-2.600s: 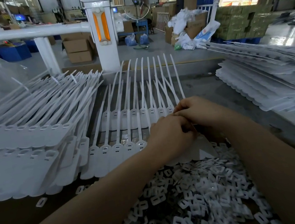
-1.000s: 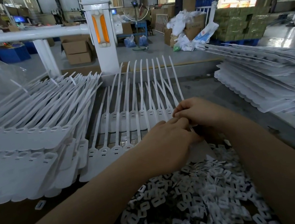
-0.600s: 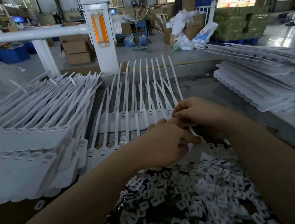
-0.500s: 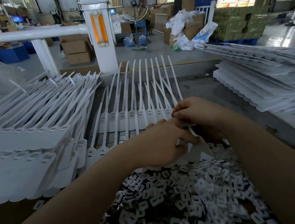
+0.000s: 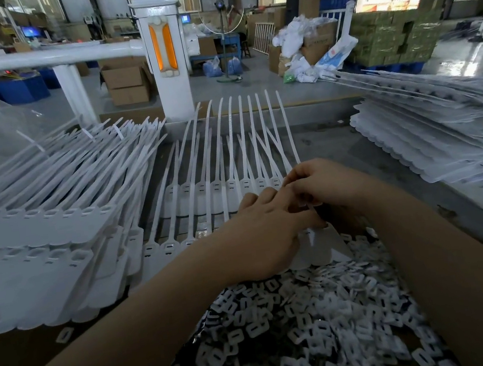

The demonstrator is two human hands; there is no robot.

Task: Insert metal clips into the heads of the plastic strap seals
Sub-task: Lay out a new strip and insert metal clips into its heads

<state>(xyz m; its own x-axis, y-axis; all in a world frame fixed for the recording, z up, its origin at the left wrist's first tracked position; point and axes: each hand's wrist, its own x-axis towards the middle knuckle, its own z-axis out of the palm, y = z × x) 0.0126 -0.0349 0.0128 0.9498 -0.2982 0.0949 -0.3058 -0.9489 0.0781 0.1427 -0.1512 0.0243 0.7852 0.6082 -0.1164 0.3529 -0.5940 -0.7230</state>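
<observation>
White plastic strap seals (image 5: 167,248) lie side by side in two rows on the bench, straps pointing away from me. A heap of small metal clips (image 5: 302,317) fills the near foreground. My left hand (image 5: 260,236) lies over the heads of the near row, its fingers curled down and its thumb on the rightmost seal (image 5: 320,246). My right hand (image 5: 324,186) meets it fingertip to fingertip and pinches that seal's strap near the head. Any clip between the fingers is hidden.
A tall stack of joined seals (image 5: 40,242) stands on the left, and another stack (image 5: 445,138) fans out on the right. A white post with an orange reflector (image 5: 164,54) rises behind the bench. A few loose clips (image 5: 64,335) lie on the bench.
My left hand has slid a little left and toward me over the near row's heads. My right hand has stayed at the rightmost seal.
</observation>
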